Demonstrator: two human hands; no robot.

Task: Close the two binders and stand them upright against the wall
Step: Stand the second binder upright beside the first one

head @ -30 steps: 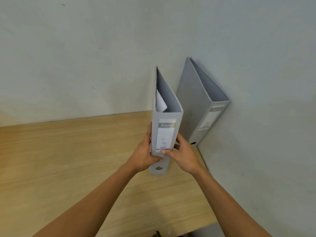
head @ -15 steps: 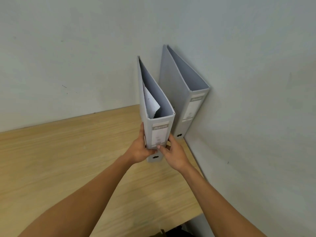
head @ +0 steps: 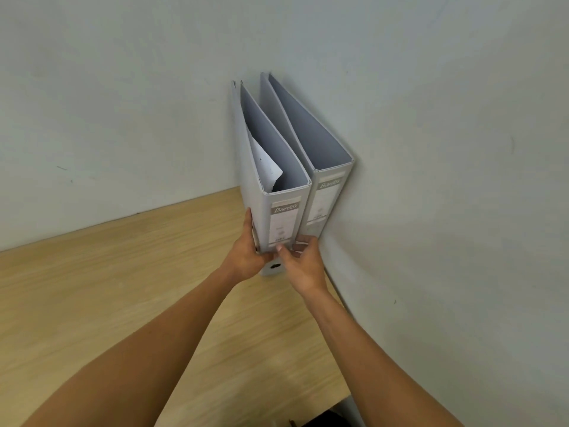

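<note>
Upright, both hands' fingers (head: 250,224) clasped the near binder (head: 278,223). It stood touching the far binder (head: 326,198) beside the wall (head: 431,180).

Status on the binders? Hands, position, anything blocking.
Left hand and right hand both grip near binder low on spine. It stands upright beside far binder, which is against side wall. Nothing blocking.
</note>
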